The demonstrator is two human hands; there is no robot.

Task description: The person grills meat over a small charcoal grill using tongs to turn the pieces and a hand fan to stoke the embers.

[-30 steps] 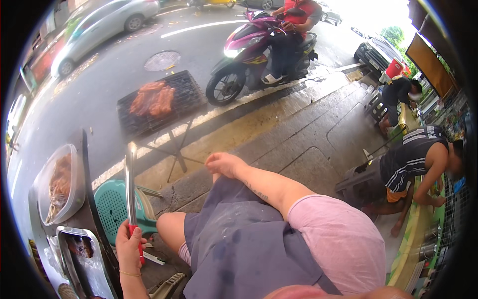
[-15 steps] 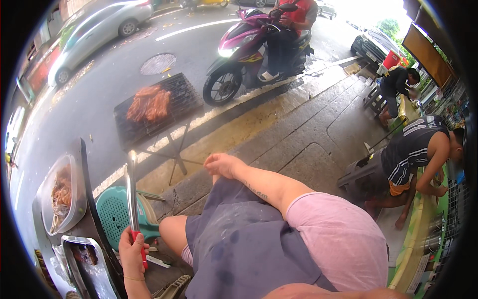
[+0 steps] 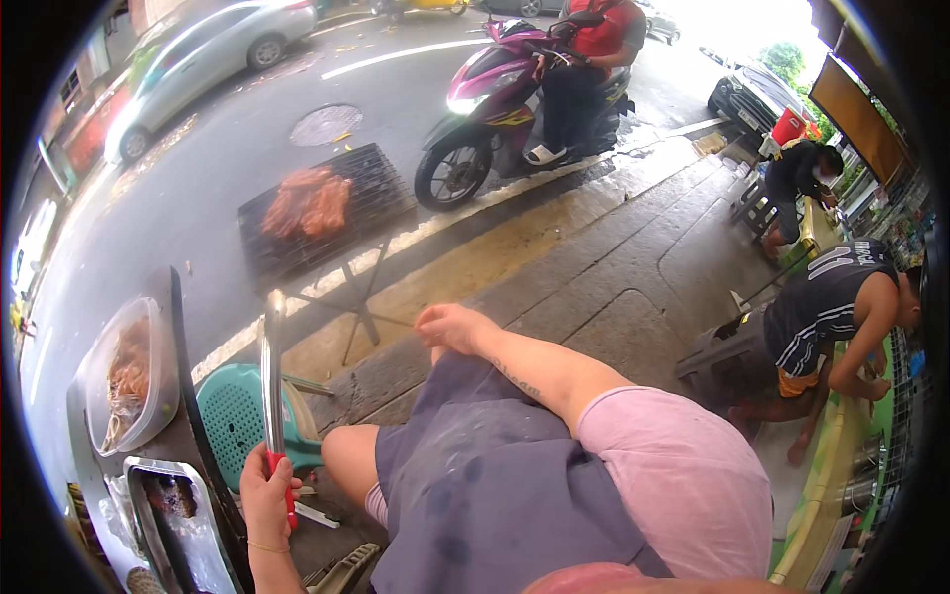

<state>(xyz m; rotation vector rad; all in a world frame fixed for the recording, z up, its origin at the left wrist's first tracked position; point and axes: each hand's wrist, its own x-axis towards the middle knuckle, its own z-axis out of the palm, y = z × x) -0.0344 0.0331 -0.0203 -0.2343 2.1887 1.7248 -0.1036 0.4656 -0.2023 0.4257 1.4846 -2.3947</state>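
My left hand (image 3: 267, 491) grips the red handle of long silver tongs (image 3: 273, 376), held upright beside a dark side table (image 3: 178, 346). That table bears a clear tub of orange-brown marinated meat (image 3: 132, 374) and a metal tray with dark residue (image 3: 178, 520). My right hand (image 3: 445, 327) rests on my knee over a grey apron (image 3: 495, 495), fingers loosely bent and seemingly empty. Beyond my hands, reddish meat (image 3: 307, 201) lies on a black grill (image 3: 381, 183) on thin crossed legs at the road edge.
A rider (image 3: 594, 45) sits on a pink scooter (image 3: 495, 119) beside the grill. Cars (image 3: 208, 59) stand along the road. Two other people (image 3: 821, 317) bend at a counter (image 3: 802, 554) on my right. A green plastic stool (image 3: 228, 421) is beside my left hand.
The view shifts slightly, with both my hands staying in much the same place. The rider's hands move a little near the handlebar.
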